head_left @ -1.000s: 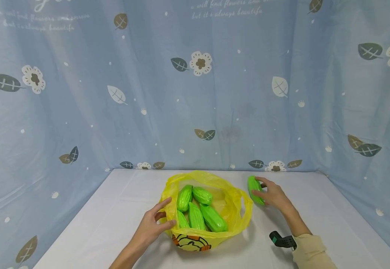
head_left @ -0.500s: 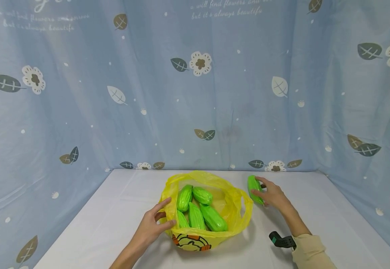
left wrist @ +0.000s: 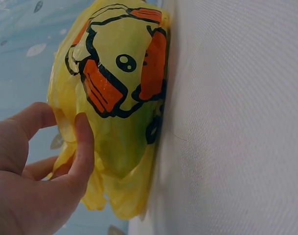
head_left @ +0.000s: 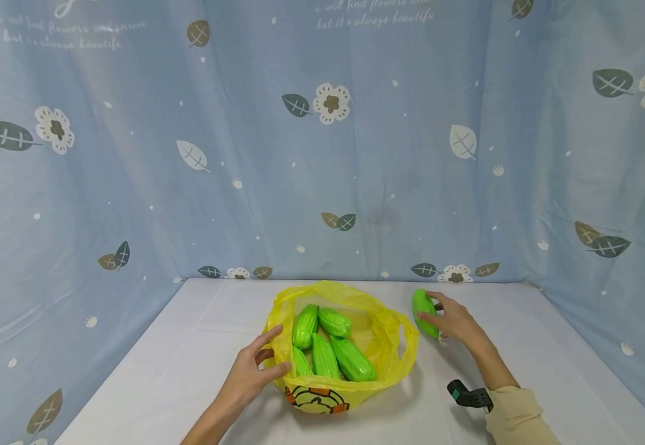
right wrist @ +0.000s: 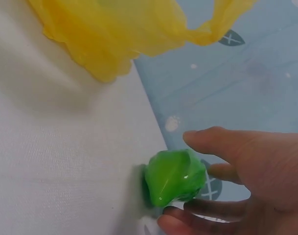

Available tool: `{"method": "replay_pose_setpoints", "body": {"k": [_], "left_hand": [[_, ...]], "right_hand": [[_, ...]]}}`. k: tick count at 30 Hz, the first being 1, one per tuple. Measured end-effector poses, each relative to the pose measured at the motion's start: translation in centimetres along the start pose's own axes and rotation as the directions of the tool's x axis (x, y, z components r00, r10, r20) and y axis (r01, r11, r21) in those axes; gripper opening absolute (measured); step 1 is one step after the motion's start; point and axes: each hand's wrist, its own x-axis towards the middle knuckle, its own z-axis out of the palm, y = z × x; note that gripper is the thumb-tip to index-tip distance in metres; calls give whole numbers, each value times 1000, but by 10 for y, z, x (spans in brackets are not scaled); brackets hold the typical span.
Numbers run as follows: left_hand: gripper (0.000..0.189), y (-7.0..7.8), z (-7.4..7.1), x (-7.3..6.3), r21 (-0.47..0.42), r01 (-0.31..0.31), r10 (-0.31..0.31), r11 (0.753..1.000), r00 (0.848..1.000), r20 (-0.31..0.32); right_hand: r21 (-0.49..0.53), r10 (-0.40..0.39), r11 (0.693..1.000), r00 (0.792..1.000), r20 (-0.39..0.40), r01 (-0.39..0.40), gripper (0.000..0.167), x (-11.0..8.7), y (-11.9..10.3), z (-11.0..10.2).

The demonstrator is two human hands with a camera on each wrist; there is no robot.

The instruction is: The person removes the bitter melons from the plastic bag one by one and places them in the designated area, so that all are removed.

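Observation:
A yellow plastic bag with a duck print stands open on the white table, holding several green ridged gourds. My left hand grips the bag's left rim, thumb and fingers pinching the plastic. Right of the bag lies one more green gourd on the table. My right hand wraps thumb and fingers around it.
Blue cloth with leaf and flower prints walls in the table at the back and both sides. A black and green wrist device sits on my right forearm. The bag's loose handle hangs toward the right hand.
The right hand with its gourd has shifted very slightly up and to the right. The left hand and bag stay put.

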Motion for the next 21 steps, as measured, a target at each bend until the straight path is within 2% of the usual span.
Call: {"method": "replay_pose_setpoints", "body": {"k": [10, 18, 21], "left_hand": [[81, 0, 1, 0, 30, 31, -31, 999, 1000, -4], [98, 1, -1, -1, 68, 6, -11, 998, 998, 69], [103, 2, -4, -2, 113, 2, -13, 994, 995, 95]], "right_hand": [[-19, 9, 1000, 1000, 4, -9, 70, -2, 0, -4], [-14, 11, 1000, 1000, 15, -10, 71, -3, 3, -3], [-13, 19, 1000, 1000, 15, -19, 71, -2, 3, -3]]}}
